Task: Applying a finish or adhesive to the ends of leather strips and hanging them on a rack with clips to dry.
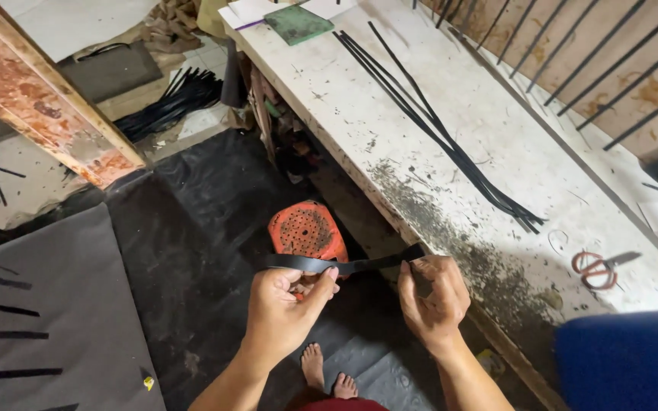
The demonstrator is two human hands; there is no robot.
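White, scuffed and speckled with dark grit along its near edge, the long table (496,144) runs up the right of the view and leaves plenty of bare top between its things, though its far end and right side are cut off by the frame. Below it we see black sheeting over the floor (192,228), open and flat, with a grey sheet (55,304) on the left bearing dark cut strips. A rusty, peeling beam (47,99) slants across the upper left. On the table a bundle of long thin black strips (436,125) fans out toward the near edge, well apart from the red-handled scissors (594,269) and a green pad (297,23) at the far end. An orange perforated stool (308,230) stands under the table's edge, partly hidden by our hands. A blue shape at the lower right is too blurred to make out. Our left hand (287,304) and right hand (434,297) hold a flat, flexible black strip (344,265) between them in the air before the table, each grip pinched shut on one end, thumb against fingers.
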